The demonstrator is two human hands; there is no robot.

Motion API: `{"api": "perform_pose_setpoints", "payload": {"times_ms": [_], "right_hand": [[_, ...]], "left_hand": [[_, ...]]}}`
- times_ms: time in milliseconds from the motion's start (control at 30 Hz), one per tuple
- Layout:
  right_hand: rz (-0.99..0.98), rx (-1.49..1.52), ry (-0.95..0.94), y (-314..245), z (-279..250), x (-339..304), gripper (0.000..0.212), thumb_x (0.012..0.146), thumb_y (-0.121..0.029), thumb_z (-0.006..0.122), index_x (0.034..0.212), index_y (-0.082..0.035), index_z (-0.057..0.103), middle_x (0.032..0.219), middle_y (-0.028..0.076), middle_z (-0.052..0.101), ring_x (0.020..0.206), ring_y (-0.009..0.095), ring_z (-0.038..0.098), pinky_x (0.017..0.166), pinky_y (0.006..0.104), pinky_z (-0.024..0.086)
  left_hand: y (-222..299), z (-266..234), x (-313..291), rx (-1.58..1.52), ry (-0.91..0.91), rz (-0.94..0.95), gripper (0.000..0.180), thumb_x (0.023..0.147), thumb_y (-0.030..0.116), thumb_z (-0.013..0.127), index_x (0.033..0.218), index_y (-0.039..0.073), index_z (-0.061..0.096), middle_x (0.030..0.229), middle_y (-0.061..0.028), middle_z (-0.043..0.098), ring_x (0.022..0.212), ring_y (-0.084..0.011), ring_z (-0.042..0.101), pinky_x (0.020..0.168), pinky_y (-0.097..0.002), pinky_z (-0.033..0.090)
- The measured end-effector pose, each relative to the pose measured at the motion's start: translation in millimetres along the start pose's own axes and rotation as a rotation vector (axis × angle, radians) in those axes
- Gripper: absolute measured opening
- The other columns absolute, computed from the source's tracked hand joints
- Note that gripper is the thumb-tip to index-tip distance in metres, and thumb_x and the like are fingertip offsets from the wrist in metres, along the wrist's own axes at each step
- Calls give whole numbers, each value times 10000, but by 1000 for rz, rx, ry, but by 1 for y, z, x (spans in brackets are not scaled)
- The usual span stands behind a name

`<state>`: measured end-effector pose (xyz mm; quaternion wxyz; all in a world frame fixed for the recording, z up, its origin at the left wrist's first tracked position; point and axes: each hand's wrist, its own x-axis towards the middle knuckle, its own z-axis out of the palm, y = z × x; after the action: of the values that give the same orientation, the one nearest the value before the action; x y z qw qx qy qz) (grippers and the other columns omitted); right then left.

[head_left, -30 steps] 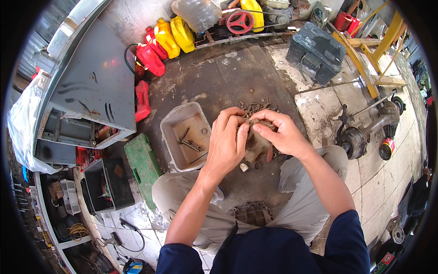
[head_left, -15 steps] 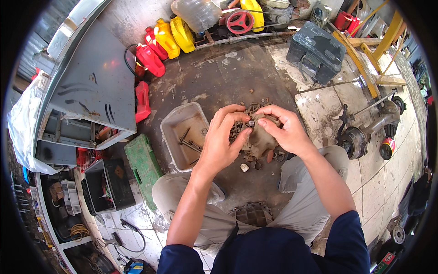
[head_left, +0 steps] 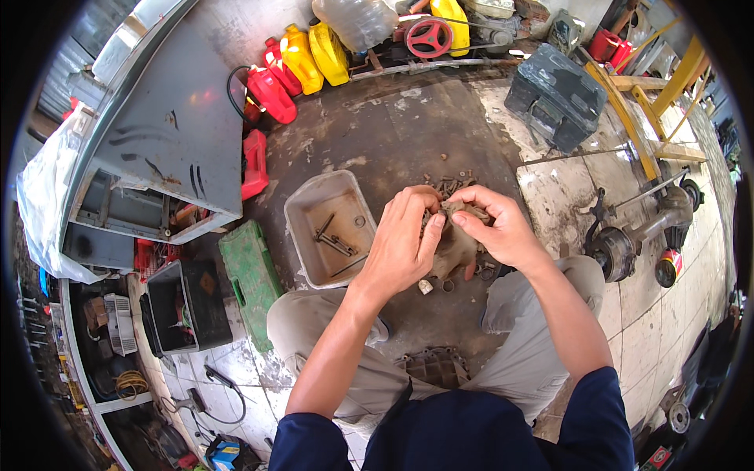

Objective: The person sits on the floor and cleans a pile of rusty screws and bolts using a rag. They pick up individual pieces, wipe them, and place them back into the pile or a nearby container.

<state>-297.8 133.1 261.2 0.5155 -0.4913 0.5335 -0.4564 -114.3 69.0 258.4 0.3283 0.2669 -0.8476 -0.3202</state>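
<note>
Both my hands meet above the floor around a dirty tan rag (head_left: 457,255), whose loose end hangs below them. My left hand (head_left: 402,242) is closed, with thumb and fingertips pinched at the rag's folds. My right hand (head_left: 501,229) grips the bunched cloth from the other side. Whatever small piece lies inside the folds is hidden by fingers and cloth. Just beyond my fingertips, a heap of dirty bolts and nuts (head_left: 450,186) lies on the floor. Left of my left hand stands a grey plastic tub (head_left: 294,235), holding several long bolts (head_left: 336,243) and a ring.
A metal ring (head_left: 448,286) and a pale small part (head_left: 425,286) lie below the rag. A green case (head_left: 250,275) and a black bin (head_left: 208,306) stand left. At right are a dark toolbox (head_left: 556,96) and an axle-like assembly (head_left: 640,235). A ribbed metal part (head_left: 433,366) sits between my legs.
My hands have drawn closer together, and the rag now wraps up between them. The small dark nut visible in my left fingertips is now hidden. The whole view has shifted slightly.
</note>
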Motion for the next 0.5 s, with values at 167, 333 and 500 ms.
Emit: {"api": "perform_pose_setpoints", "payload": {"times_ms": [167, 333, 500], "right_hand": [[56, 12, -8, -10, 3, -5, 220, 919, -164, 616, 1116, -66, 596, 803, -36, 594, 567, 22, 491, 414, 216, 435], [-101, 24, 48, -13, 1, -2, 199, 915, -111, 617, 1095, -30, 599, 935, -6, 623, 833, 53, 549, 729, 219, 454], [-138, 67, 51, -5, -4, 2, 191, 925, -110, 606, 1093, -19, 598, 938, -18, 614, 845, 35, 537, 750, 210, 439]], "left_hand": [[-5, 6, 0, -115, 22, -86, 140, 918, 125, 550, 971, -4, 544, 1079, -154, 559, 983, -329, 525, 875, -399, 411], [-5, 3, 4, -113, 102, -43, 157, 882, 117, 611, 992, 13, 570, 1134, -154, 569, 1030, -328, 557, 890, -397, 431], [4, -1, 10, -75, 83, 15, 252, 828, 35, 663, 1047, 27, 539, 1150, -153, 576, 1074, -289, 563, 929, -369, 423]]}}
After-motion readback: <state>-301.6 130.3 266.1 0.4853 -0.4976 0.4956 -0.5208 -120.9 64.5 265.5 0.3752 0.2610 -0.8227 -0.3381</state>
